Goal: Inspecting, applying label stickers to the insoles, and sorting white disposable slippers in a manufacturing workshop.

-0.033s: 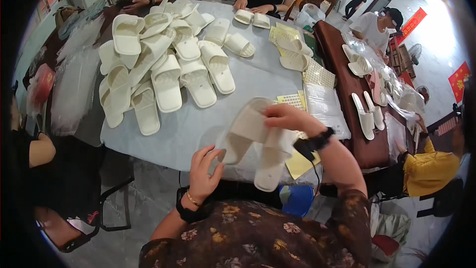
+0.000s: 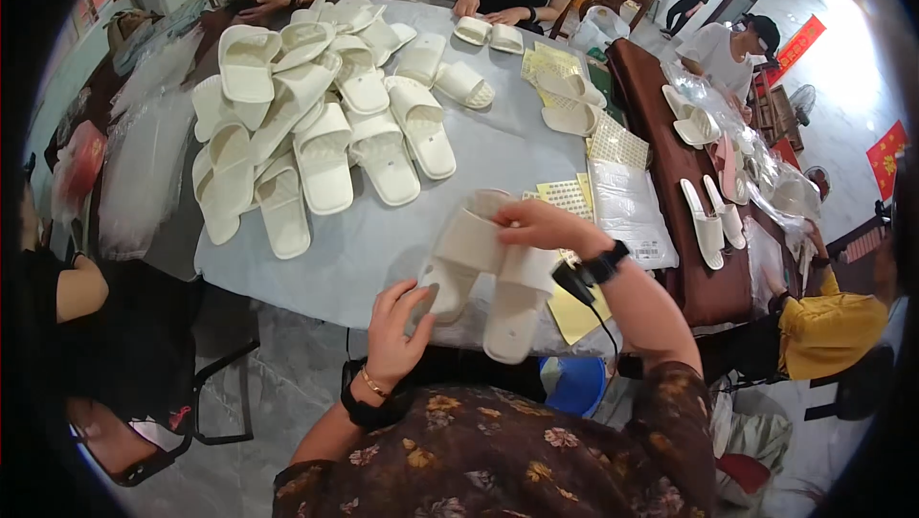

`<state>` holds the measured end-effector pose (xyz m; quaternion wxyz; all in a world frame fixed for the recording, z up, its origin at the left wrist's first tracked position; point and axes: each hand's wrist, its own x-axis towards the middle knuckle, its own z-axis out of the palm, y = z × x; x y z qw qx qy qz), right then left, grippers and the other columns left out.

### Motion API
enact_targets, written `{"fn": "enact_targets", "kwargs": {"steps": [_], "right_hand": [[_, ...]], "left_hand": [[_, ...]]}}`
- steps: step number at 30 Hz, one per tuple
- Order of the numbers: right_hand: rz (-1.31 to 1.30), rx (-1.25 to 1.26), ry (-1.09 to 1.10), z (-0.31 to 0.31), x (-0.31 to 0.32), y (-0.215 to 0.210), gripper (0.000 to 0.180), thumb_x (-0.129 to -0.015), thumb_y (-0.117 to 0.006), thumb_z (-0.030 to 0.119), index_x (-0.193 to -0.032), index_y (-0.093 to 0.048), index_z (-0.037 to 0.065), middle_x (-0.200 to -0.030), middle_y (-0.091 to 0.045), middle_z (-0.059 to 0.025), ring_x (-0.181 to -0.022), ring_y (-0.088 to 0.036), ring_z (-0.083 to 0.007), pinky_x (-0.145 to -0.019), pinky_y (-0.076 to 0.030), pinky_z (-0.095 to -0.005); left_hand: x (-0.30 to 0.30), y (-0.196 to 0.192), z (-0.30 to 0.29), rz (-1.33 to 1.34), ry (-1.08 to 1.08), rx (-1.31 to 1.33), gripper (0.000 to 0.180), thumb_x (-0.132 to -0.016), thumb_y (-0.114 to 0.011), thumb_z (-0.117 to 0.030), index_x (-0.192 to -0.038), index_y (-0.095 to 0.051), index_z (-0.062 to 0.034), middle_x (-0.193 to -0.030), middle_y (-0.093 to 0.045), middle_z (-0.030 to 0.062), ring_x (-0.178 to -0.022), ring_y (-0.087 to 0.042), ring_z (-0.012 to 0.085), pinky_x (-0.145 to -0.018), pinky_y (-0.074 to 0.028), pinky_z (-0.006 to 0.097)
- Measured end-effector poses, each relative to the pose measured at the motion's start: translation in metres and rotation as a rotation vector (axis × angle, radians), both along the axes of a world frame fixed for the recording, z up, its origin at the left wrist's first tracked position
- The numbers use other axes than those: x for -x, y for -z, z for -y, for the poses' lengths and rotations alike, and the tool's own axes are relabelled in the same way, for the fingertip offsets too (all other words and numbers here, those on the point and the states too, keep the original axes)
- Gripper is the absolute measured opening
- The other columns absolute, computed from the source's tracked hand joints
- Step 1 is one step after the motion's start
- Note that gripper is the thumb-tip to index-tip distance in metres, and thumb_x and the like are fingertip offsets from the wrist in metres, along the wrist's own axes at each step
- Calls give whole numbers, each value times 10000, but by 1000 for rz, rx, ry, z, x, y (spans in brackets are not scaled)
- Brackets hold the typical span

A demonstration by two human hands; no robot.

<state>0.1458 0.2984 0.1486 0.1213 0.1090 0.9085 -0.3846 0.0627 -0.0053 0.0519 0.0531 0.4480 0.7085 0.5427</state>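
Two cream slippers hang side by side over the table's near edge, a left slipper (image 2: 459,248) and a right slipper (image 2: 515,303). My right hand (image 2: 541,228) pinches them together at their straps, fingers closed on the inner edges. By the lower end of the left slipper is my left hand (image 2: 394,331), its fingers apart and curved; fingertips reach the slipper's edge, but whether they touch is unclear. A large heap of cream slippers (image 2: 325,145) lies farther left on the table.
Yellow sticker sheets (image 2: 565,195) and a clear plastic packet (image 2: 627,216) lie to the right. Beyond them, a brown padded bench (image 2: 704,293) carries more slippers. A blue bin (image 2: 574,386) stands below the table edge. Other people work around, one handling slippers (image 2: 488,34) across the table.
My right hand has moved slightly left with the pair. The right slipper has shifted a little left and up, closer beside the other. My left hand has barely moved.
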Motion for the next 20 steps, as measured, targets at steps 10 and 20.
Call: {"fn": "enact_targets", "kwargs": {"steps": [10, 20], "right_hand": [[-158, -198, 220, 12, -17, 17, 424, -846, -706, 178, -1238, -616, 41, -1129, -642, -208, -970, -653, -377, -867, -521, -439], [-106, -302, 366, 36, -71, 87, 767, -761, -805, 257, -1418, -428, 127, -1396, -447, -215, -1147, -592, -417, -985, -501, -452]], "left_hand": [[19, 25, 9, -139, -16, 172, 391, -809, -735, -151, -1168, -638, -32, -1283, -558, 172, -1155, -525, 385, -993, -429, 462], [10, 43, -41, -302, 157, 380, 642, -760, -798, -353, -1308, -580, -99, -1476, -424, 198, -1390, -343, 437, -1159, -292, 498]]}}
